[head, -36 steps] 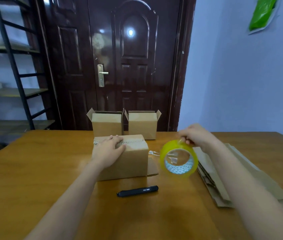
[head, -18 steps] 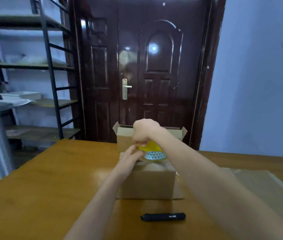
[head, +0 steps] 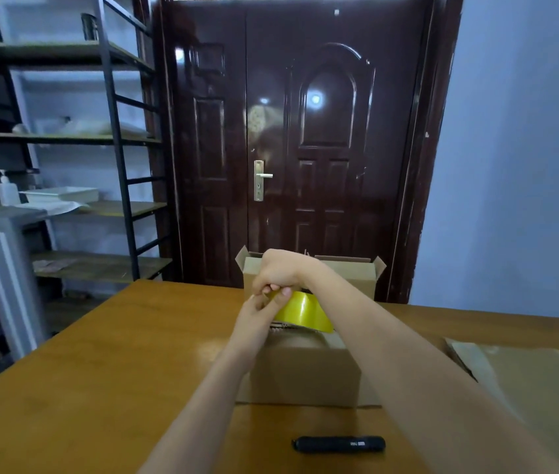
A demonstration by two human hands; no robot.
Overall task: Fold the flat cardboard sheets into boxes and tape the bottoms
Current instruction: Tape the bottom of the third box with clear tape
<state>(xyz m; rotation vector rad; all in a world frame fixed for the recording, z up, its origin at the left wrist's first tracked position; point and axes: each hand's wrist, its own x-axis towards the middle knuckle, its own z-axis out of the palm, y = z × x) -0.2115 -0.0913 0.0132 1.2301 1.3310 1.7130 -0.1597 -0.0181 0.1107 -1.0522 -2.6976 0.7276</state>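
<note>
A folded cardboard box [head: 305,374] stands bottom up on the wooden table [head: 100,371]. Over its far top edge my right hand [head: 279,271] grips a yellow tape roll [head: 305,311] from above. My left hand [head: 255,311] reaches up beside the roll and pinches at its edge, fingers meeting those of my right hand. The box's taped seam is hidden behind the roll and my hands. Flat cardboard sheets [head: 524,374] lie stacked at the right.
Two open finished boxes [head: 350,271] stand at the table's far edge in front of a dark door. A black cutter [head: 339,443] lies near the front edge. Metal shelves [head: 65,138] stand to the left.
My right hand carried the tape roll from the right of the box to over its far top edge. My left hand left the box top and rose to the roll.
</note>
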